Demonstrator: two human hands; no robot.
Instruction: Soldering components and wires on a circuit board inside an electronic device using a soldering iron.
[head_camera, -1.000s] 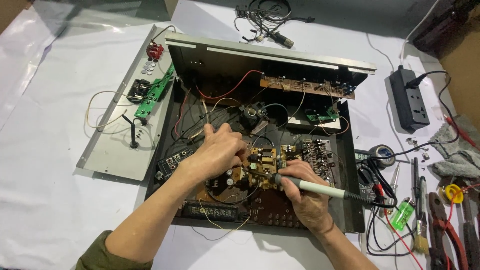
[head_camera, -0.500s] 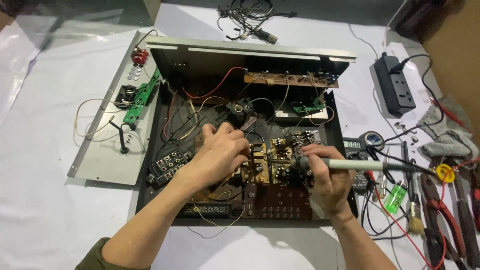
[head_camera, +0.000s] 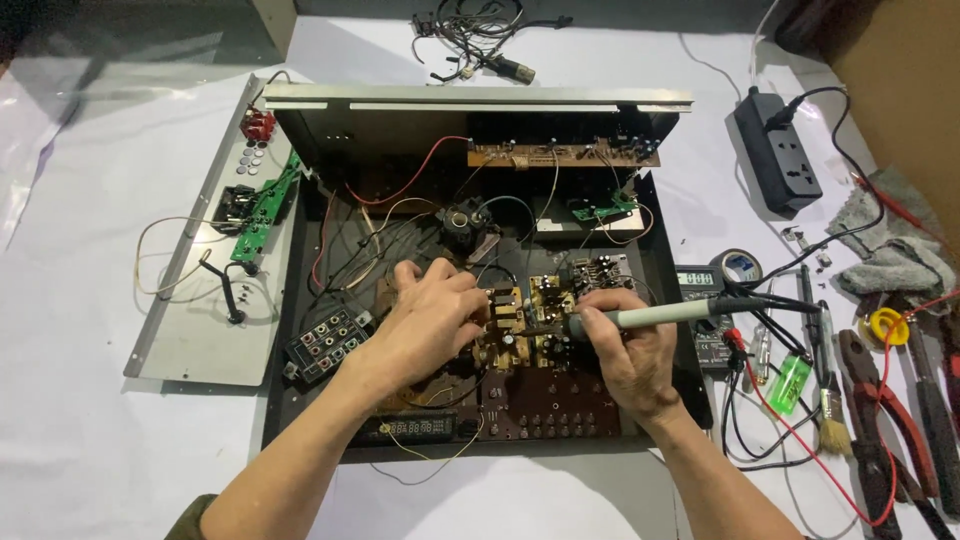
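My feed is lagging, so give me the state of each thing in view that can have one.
Amplifier chassis: cover off, boards exposed.
Soldering iron: in the right hand, tip on the brown circuit board.
Left hand: fingers on that board.
Power strip: one plug in.
Multimeter: display lit.

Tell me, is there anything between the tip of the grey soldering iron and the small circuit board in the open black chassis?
Nothing visible does. The right hand holds the grey soldering iron with its tip right at the small brown circuit board. The left hand rests beside it, on the board's left side, not across the tip's path.
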